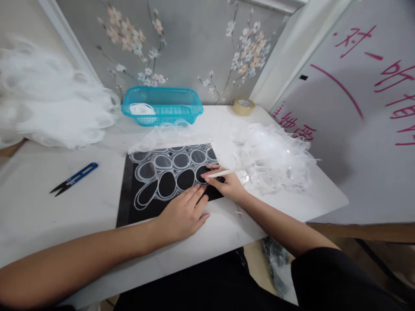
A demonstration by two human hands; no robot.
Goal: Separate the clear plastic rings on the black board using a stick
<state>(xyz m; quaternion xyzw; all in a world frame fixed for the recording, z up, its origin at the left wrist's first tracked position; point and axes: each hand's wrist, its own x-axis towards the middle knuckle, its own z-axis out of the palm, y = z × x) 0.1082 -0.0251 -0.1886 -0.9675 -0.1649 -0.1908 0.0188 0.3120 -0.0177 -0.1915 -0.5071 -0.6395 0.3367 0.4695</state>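
Observation:
A black mat (125, 203) lies at the middle of the table's near side. On it rests a clear sheet with rows of white-edged oval rings (163, 162); the near-left ring is pulled out of line. My left hand (186, 211) is flat over the near edge of the sheet, fingers stretched out. My right hand (228, 185) is at the right end of the near row, touching the sheet, its fingers closed round a slim white stick (222, 173). The stick points left, with its tip by the thumb and fingertips.
Blue thread snips (76, 178) lie at left. Behind the mat are a turquoise basket (162, 117) with white pieces and a tape roll (243, 107). Heaps of filmy white scraps (275, 157) and ringed sheets (48, 101) stand right and left. A whiteboard (350, 172) borders the right.

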